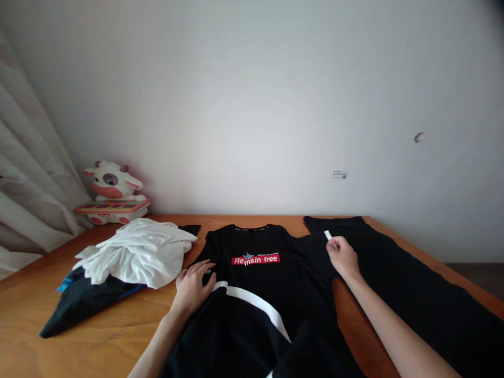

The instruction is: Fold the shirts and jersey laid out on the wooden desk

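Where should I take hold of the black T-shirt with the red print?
Probably at both shoulders, beside the collar, reaching from the near side and pinching from above. The T-shirt lies print up, collar toward the wall, both shoulders uncovered, while nearer the camera white-banded black fabric lies over it.

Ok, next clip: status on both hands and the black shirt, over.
Right hand pinching white sleeve edge; left hand on black fabric, grip unclear. Black shirt spread on table, print uncovered. White cloth heaped near left hand.
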Demonstrator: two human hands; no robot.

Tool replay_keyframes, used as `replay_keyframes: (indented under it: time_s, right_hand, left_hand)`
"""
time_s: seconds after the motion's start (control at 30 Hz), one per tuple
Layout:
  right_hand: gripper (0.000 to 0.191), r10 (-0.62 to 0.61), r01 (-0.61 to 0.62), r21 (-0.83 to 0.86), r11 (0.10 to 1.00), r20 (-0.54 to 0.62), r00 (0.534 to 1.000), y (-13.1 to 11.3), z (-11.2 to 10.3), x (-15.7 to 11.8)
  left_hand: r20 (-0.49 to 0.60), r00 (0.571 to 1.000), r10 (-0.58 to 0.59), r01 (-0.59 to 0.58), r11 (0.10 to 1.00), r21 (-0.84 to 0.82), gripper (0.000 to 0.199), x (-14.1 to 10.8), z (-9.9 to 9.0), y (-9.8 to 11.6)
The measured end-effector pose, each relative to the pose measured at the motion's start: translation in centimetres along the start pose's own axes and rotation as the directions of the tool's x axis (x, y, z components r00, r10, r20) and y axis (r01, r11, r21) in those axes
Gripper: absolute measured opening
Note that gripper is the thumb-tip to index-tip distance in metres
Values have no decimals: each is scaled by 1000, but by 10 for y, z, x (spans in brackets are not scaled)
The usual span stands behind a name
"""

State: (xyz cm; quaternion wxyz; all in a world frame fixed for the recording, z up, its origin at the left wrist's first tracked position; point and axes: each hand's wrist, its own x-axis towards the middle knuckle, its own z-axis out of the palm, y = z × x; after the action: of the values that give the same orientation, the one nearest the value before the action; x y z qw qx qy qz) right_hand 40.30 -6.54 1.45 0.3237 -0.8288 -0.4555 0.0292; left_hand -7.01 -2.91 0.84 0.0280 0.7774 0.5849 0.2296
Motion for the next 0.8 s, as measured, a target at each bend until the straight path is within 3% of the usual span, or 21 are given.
replay_keyframes:
  time_s: [0.1,0.2,0.37,0.47,0.57,0.67,0.8]
  right_hand:
    - [48,67,-72,-60,996,-69,995,26,-10,-10]
    - [46,95,-100,-120,988,-46,994,42,-10,-17]
    - [46,-8,11,-158,987,19,1000,38,-9,-7]
    - [43,38,-27,-230,973,46,998,31,-15,-1]
    - [46,83,-68,-308,949,36,996,14,-21,-3]
    - [48,-67,102,-319,942,119,991,-21,-15,-11]
    - [27,-226,294,-183,938,317,921,-92,20,-23]
  left_hand:
    - [-2,1000,-14,14,1000,19,33,0,0,1]
    - [-11,999,-39,40,999,30,37,0,2,0]
    - [-67,994,-86,88,995,38,40,0,5,-9]
    - [-110,982,-152,160,985,67,40,0,6,-15]
    - [-135,970,-205,214,975,61,42,1,6,-16]
    - [-139,960,-245,250,968,19,41,2,5,-14]
    - [-130,954,-271,274,962,4,39,2,3,-12]
